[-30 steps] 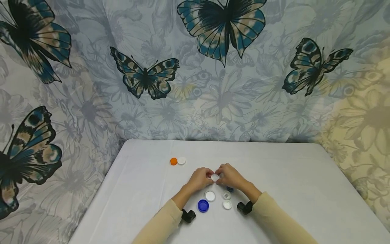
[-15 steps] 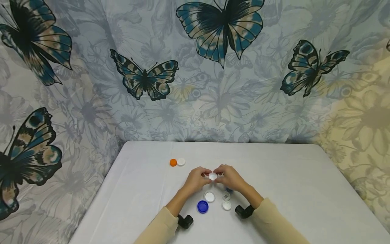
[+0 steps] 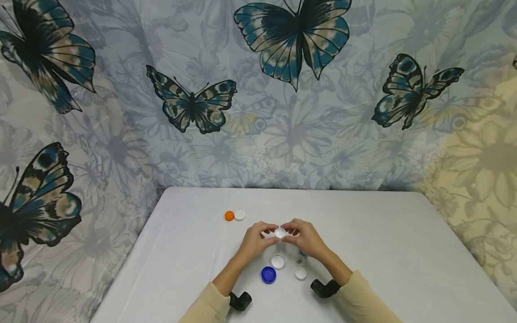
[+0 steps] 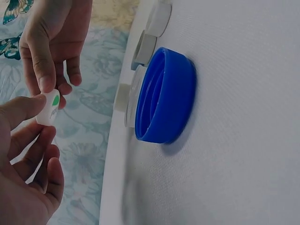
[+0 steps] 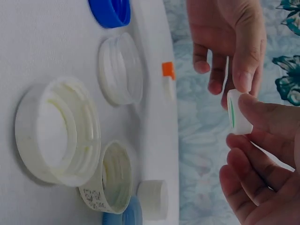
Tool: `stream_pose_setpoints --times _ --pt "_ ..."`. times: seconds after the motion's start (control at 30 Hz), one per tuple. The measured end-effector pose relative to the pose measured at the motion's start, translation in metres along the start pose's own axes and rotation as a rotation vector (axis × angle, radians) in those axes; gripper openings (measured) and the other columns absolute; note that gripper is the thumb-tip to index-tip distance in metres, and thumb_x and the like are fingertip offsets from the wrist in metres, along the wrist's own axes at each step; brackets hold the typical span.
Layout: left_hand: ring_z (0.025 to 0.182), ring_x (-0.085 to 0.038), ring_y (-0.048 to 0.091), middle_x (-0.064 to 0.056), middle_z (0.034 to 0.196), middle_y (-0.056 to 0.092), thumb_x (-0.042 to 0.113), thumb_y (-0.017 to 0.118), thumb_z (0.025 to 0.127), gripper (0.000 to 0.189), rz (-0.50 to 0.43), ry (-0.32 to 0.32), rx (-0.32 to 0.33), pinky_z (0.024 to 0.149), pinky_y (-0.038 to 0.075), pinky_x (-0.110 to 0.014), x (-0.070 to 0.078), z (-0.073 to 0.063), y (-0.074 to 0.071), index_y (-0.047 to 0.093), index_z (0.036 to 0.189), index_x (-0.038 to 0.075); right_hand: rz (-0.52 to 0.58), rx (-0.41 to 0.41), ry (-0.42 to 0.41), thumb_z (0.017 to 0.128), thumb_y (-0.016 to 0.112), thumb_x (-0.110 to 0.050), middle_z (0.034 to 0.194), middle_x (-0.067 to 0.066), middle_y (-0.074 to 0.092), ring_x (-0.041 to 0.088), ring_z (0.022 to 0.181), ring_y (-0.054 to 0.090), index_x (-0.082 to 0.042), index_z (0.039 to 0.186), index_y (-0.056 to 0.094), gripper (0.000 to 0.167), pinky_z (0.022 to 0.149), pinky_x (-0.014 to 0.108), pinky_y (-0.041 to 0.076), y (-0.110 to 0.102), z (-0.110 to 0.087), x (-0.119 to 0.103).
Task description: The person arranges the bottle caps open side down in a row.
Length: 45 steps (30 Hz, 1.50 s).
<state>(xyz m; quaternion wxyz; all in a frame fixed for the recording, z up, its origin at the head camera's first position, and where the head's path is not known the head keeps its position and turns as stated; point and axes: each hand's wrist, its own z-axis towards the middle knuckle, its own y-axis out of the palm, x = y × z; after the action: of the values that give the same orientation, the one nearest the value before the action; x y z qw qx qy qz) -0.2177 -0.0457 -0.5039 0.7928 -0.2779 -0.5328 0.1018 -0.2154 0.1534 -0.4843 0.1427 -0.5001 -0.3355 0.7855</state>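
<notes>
A small white bottle cap (image 3: 280, 233) with a green mark on its flat top (image 4: 56, 100) is held above the table between both hands. My left hand (image 3: 253, 241) pinches one side of it with thumb and fingers. On the opposite side, my right hand (image 3: 308, 237) pinches it too, thumb and fingers at its edge. In the right wrist view the cap (image 5: 240, 114) is turned nearly edge-on. Closer to me on the table lie a blue cap (image 3: 268, 274), a clear-walled cap (image 3: 277, 262) and a white cap (image 3: 300, 273).
A ring-shaped cap with a printed code (image 5: 96, 199) lies beside a light blue cap (image 5: 126, 213) and a small white cap (image 5: 153, 200). Farther back sit an orange cap (image 3: 229, 216) and another white cap (image 3: 240, 215). The white table (image 3: 383, 246) meets a butterfly-patterned cloth behind.
Both hands have shifted slightly left together with the white cap, still pinching it, and the forearms have swung a little. The caps on the table stay in place.
</notes>
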Motion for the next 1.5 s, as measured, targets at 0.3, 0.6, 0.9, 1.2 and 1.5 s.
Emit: stream_pose_setpoints --times 0.3,0.6,0.9,1.2,1.5 --pt "0.094 -0.019 0.059 -0.006 0.102 0.072 0.024 0.074 0.085 0.031 -0.046 0.001 -0.003 0.079 0.053 -0.035 0.009 -0.007 -0.006 0.072 0.112 0.009 0.058 0.076 -0.027 0.079 0.078 -0.01 0.091 0.003 0.071 0.011 0.078 0.06 -0.002 0.104 0.073 0.026 0.071 0.029 0.055 -0.002 -0.009 -0.01" --pt "0.093 -0.021 0.06 -0.006 0.102 0.073 0.021 0.076 0.084 0.03 -0.068 0.016 0.019 0.078 0.053 -0.036 0.011 -0.007 -0.01 0.072 0.112 0.009 0.066 0.13 -0.052 0.078 0.079 -0.008 0.094 0.003 0.072 0.016 0.079 0.063 -0.003 0.105 0.073 0.029 0.072 0.03 0.055 0.0 -0.01 -0.014" --pt "0.092 -0.023 0.062 -0.008 0.1 0.073 0.019 0.075 0.085 0.03 -0.117 -0.002 0.059 0.078 0.054 -0.039 0.015 -0.009 -0.008 0.071 0.112 0.006 0.017 0.281 -0.24 0.073 0.081 0.001 0.088 0.004 0.072 0.019 0.076 0.063 -0.004 0.099 0.073 0.028 0.066 0.031 0.054 0.008 -0.016 -0.009" --pt "0.091 -0.026 0.064 -0.009 0.097 0.074 0.018 0.074 0.086 0.025 -0.204 -0.044 0.129 0.081 0.054 -0.036 0.017 -0.009 -0.005 0.073 0.108 0.007 0.014 0.348 -0.278 0.074 0.078 0.004 0.085 0.005 0.071 0.015 0.073 0.063 -0.003 0.098 0.073 0.025 0.06 0.034 0.055 0.011 -0.017 -0.011" --pt "0.091 -0.035 0.063 -0.019 0.095 0.072 0.004 0.072 0.085 0.02 -0.219 -0.06 0.144 0.08 0.054 -0.036 0.046 -0.011 -0.015 0.072 0.103 -0.005 0.054 0.392 -0.229 0.078 0.074 0.007 0.085 0.008 0.071 0.02 0.073 0.064 0.001 0.095 0.074 0.018 0.063 0.025 0.054 0.009 -0.018 -0.022"
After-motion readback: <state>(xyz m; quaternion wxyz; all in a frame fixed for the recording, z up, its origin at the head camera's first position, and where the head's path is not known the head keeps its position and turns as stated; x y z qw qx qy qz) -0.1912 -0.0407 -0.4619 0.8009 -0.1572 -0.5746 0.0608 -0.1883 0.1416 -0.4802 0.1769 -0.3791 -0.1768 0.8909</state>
